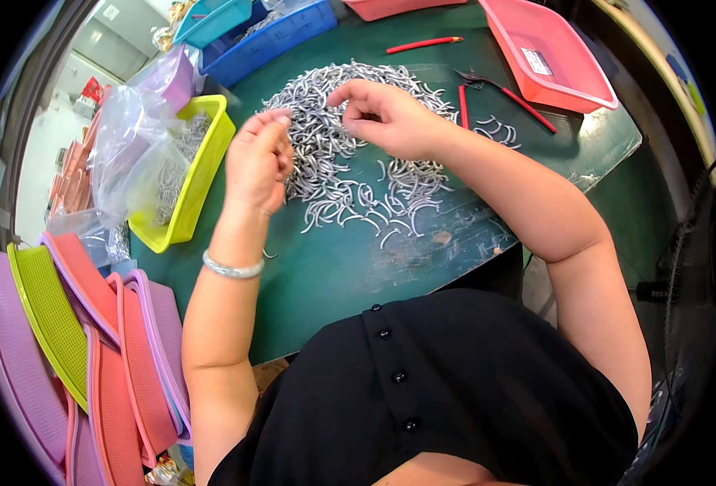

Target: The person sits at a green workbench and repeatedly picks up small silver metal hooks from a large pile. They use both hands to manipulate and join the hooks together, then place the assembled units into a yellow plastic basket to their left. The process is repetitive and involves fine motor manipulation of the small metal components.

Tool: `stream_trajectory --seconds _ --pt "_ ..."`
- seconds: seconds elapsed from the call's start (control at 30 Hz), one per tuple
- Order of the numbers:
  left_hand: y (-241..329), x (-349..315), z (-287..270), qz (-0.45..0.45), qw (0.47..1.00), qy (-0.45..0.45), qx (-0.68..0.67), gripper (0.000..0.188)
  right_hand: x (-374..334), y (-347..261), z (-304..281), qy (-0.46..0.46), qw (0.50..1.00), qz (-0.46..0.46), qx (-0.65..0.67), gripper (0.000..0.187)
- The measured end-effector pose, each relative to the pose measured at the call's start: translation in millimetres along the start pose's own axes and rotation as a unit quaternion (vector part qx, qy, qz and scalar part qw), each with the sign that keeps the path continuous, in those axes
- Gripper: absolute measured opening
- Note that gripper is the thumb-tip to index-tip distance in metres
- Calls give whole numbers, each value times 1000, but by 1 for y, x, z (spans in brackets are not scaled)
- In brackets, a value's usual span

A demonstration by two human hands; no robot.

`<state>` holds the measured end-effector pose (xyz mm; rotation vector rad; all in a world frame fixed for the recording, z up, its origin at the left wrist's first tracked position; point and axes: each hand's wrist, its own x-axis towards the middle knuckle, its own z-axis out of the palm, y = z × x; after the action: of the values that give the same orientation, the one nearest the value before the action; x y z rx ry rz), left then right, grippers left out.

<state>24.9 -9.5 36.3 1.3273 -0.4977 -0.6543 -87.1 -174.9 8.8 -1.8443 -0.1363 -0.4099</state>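
Note:
A heap of small curved silver-grey metal pieces [319, 166] is spread over the green table. My left hand [261, 158] hovers at the heap's left edge, its fingers curled in and the thumb pressed to the fingertips. Whatever the left fingers pinch, if anything, is too small to make out. Above the middle of the heap is my right hand [390, 121], with bent fingers and the index tip close to the thumb. Nothing I can name shows between those fingertips. Left of my left hand stands a yellow-green basket [204, 174] holding more grey pieces under clear plastic.
Red-handled pliers [528, 109] and a red pencil-like stick [423, 45] lie beyond the heap. A pink tray [564, 77] sits at the far right, a blue bin [269, 39] at the far left. Stacked colored baskets [107, 373] crowd the near left. The table's edge [487, 261] runs before me.

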Motion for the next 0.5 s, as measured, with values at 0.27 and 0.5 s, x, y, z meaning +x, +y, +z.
stream_trajectory --seconds 0.27,0.5 --pt "-27 -20 19 20 996 -88 -12 13 -5 -10 10 -13 999 22 34 31" --pt "-34 -22 11 2 996 -79 -34 8 -7 -12 13 -26 999 28 30 33"
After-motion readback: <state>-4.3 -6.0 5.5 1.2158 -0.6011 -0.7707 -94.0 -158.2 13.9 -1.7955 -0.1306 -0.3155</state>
